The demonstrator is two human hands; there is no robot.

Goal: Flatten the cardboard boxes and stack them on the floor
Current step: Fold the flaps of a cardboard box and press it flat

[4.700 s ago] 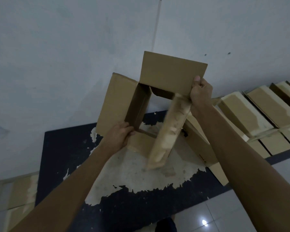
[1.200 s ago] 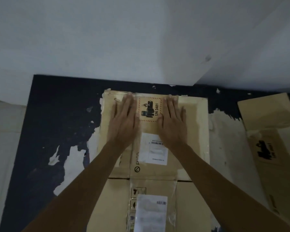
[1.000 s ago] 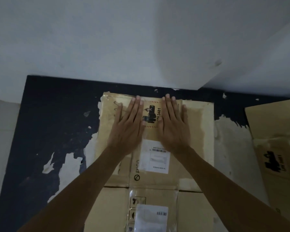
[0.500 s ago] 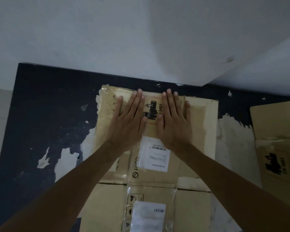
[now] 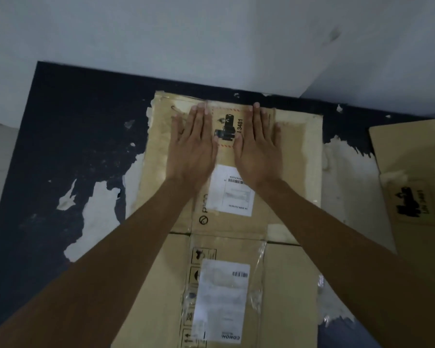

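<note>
A flattened cardboard box [image 5: 296, 156] is laid flat on the floor [image 5: 68, 146], its far edge set close against the foot of the wall [image 5: 186, 33]. The left hand [image 5: 192, 144] and the right hand [image 5: 258, 146] are placed palm-down on the far half of this box, side by side, with a printed hazard label [image 5: 227, 129] seen between them. Just nearer than the hands, a shipping label [image 5: 232, 194] is stuck on the same box. Nearer still, a second flattened box [image 5: 289, 285] is laid, bearing another label [image 5: 222, 300]; which box overlaps the other cannot be told. To the right, apart from these, a third piece of cardboard [image 5: 412, 162] is laid on the floor.
</note>
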